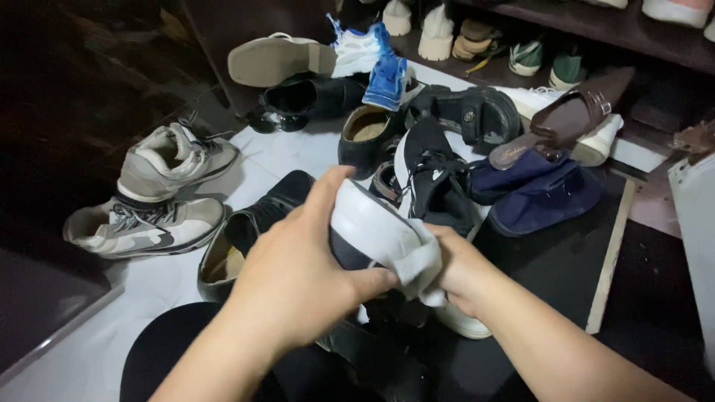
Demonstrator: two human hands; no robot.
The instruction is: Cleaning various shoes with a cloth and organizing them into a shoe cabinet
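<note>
At nine o'clock, two grey sneakers (160, 195) are parked on the floor (89, 350), out of the way. At centre, a white-soled shoe (372, 232) is clamped sole-up by the left hand (294, 279), steadying it. A white cloth (421, 266) is pinched against it by the right hand (463, 269). At two o'clock, blue shoes (540, 190) lie heaped.

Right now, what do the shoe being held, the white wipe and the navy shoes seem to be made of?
Shoe: a smooth white sole edge, likely rubber, with a faint sheen; the dark upper is unclear. White wipe in the right hand: soft, crumpled cloth or tissue. Navy shoes: matte, probably canvas. The left hand grips the shoe.
</note>
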